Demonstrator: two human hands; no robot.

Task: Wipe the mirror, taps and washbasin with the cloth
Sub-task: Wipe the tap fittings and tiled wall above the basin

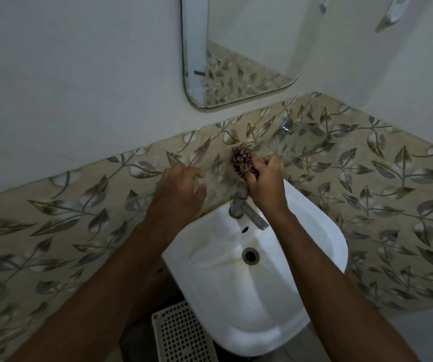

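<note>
The right hand (pixel 265 178) is gripping a dark reddish patterned cloth (pixel 242 162), bunched in its closed fingers and pressing it against the leaf-patterned wall tiles (pixel 366 184) just above the metal tap (pixel 246 207). The left hand (pixel 181 186) is resting loosely open, holding nothing, on the tiles beside the white washbasin (pixel 257 283). The mirror (pixel 238 48) is hanging above, and what looks like a white perforated basket (pixel 181 335) is sitting below the basin.

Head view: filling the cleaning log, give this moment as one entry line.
right hand: rubbing cloth above tap | left hand: on tiled wall, empty | washbasin: stained
</note>
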